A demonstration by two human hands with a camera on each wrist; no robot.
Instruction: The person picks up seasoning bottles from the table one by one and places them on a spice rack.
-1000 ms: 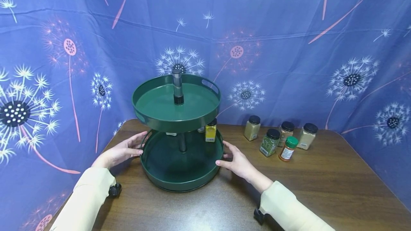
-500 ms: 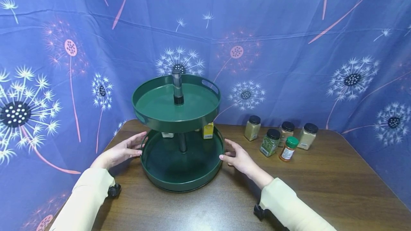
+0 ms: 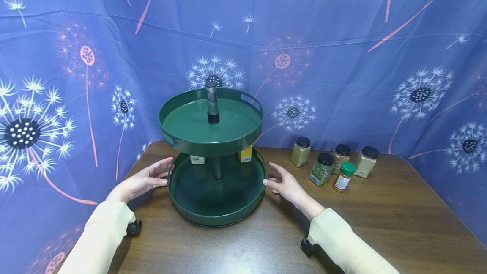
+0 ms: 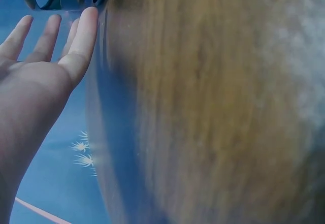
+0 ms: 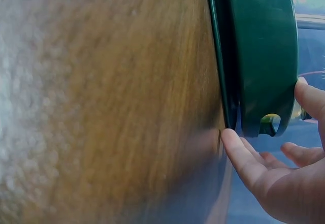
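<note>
A green two-tier round turntable stands in the head view, its upper tray (image 3: 190, 117) above a wider-looking lower tray (image 3: 213, 200) on a dark central post (image 3: 217, 168). At the back of the lower tray are a yellow-labelled container (image 3: 245, 154) and a white-labelled one (image 3: 197, 160), both partly hidden by the upper tray. My left hand (image 3: 146, 176) is at the lower tray's left side, fingers extended; contact is unclear. On the other side, my right hand (image 3: 283, 183) has its thumb (image 5: 303, 89) at the rim and its other fingers loosely extended.
Right of the turntable, several spice jars stand on the wooden table (image 3: 384, 219): a green-lidded one (image 3: 343, 176), a jar of green herbs (image 3: 321, 170) and black-lidded jars, including a pale one (image 3: 300, 152). Behind hangs a blue dandelion-print cloth (image 3: 323, 75).
On the lower tray, the yellow-labelled and white-labelled containers have shifted left as the tray turned. My right hand has drawn slightly to the right; the left hand has hardly moved.
</note>
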